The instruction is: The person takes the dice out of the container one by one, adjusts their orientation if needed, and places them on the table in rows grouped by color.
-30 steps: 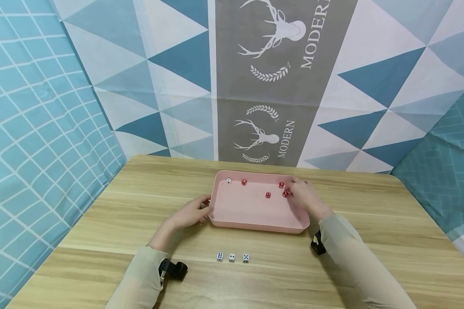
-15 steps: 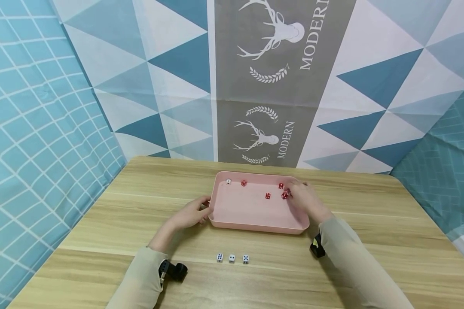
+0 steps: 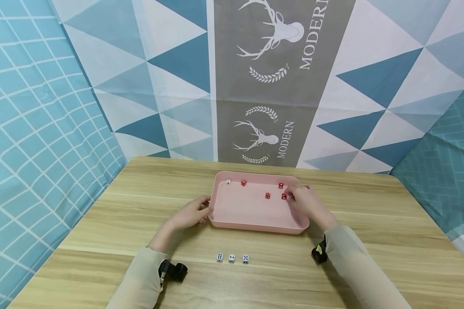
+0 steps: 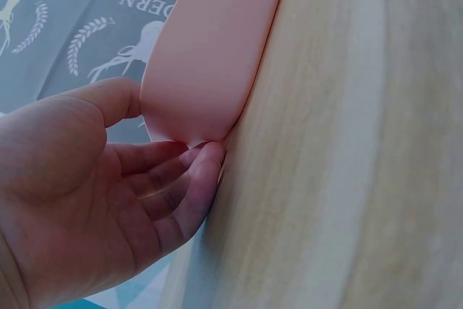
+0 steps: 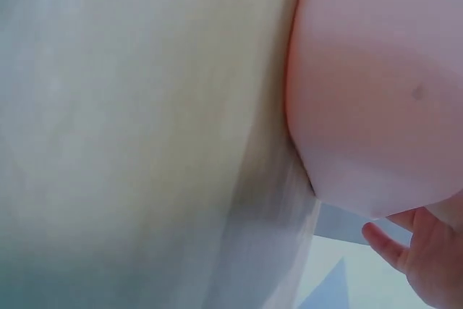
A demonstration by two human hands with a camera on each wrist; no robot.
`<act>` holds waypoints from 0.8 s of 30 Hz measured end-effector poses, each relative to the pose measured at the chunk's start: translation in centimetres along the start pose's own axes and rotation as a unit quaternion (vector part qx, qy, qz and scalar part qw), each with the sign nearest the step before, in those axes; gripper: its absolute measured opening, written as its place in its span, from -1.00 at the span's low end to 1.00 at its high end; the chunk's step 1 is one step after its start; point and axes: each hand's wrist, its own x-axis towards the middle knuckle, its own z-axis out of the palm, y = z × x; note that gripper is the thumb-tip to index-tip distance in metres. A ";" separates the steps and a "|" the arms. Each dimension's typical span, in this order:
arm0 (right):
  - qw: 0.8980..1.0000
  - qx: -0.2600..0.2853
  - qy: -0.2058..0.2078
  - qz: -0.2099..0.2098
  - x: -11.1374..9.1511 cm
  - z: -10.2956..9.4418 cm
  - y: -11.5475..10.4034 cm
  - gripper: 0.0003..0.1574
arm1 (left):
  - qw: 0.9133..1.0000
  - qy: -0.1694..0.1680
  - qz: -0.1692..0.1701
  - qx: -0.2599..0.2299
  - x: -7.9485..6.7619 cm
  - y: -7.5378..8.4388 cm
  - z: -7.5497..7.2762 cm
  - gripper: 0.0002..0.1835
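Observation:
At the left end of a pink tray (image 3: 247,210), my left hand (image 3: 189,212) grips its wall, thumb at the rim and fingers against the outside in the left wrist view. My right hand (image 3: 306,201) reaches over the right end and pinches a white die (image 3: 290,197), partly hidden by the fingertips. Right beside that die is a red die (image 3: 284,196). Other red dice lie in the tray: one die (image 3: 268,195) near the middle, another die (image 3: 281,186) behind, and a third die (image 3: 243,183) toward the back left. A white die (image 3: 228,181) sits in the back left corner.
In front of the tray, three white dice stand in a row on the wooden table (image 3: 100,240): a left die (image 3: 219,257), a middle die (image 3: 231,258) and a right die (image 3: 245,259). A patterned cloth (image 3: 185,77) hangs behind the table.
My right hand has shifted slightly toward the near side of the tray, and the white die at its fingertips shows more clearly beside the red one. The left hand stays on the tray.

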 end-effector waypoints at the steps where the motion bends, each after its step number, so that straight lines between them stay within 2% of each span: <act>1: 1.000 0.003 0.000 0.003 -0.1 0.0 0.0 -0.88 | 1.000 0.000 0.000 0.000 0.0 0.0 0.0 -0.52; 6: 1.000 0.016 -0.003 0.009 -0.4 -0.4 -0.4 -0.85 | 1.000 0.000 -0.004 -0.001 0.1 0.0 0.0 -0.52; 15: 0.996 0.086 -0.023 0.016 -1.6 -1.7 -2.0 -0.82 | 1.000 -0.004 0.000 -0.004 0.0 0.1 0.0 -0.50; 24: 0.994 0.107 0.016 -0.005 -2.8 -1.8 -3.4 -0.83 | 1.000 0.000 0.001 -0.009 0.0 0.0 0.0 -0.51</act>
